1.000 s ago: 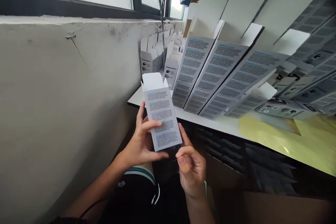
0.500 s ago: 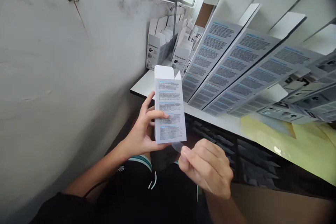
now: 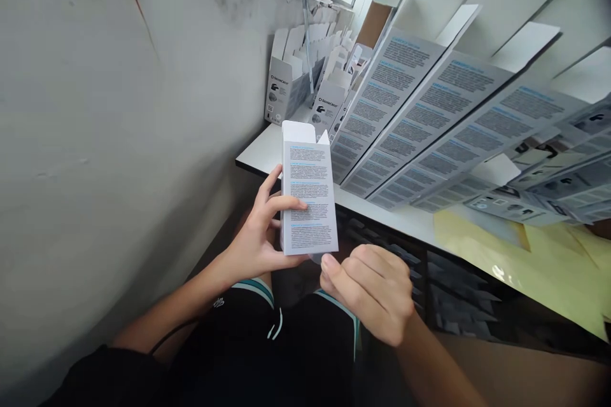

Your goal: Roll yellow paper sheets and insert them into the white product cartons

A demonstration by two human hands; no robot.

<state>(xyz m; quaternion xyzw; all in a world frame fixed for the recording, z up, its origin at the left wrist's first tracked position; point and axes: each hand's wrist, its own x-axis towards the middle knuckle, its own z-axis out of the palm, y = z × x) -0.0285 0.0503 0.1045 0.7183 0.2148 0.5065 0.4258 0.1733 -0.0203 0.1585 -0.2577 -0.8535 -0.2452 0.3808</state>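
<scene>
My left hand (image 3: 258, 232) is wrapped round a white printed carton (image 3: 312, 235), its index finger lying across the text panel and its thumb under the bottom end. At the carton's top the flaps stand up, unfolded. Close to the bottom edge, my right hand (image 3: 375, 289) is closed, thumb and forefinger pinching a clear round sticker (image 3: 316, 258). The sticker is at the underside of the carton; how much of it is stuck there is hidden.
Tall stacked rows of similar cartons (image 3: 429, 89) fill the white table (image 3: 260, 149) to the right. More upright cartons (image 3: 281, 92) stand by the wall (image 3: 119, 108) at the back. A yellow sheet (image 3: 477, 254) lies near the table's right edge.
My right hand has moved slightly up and left, bringing the clear sticker closer against the carton's bottom. My left hand keeps its hold on the carton almost unmoved.
</scene>
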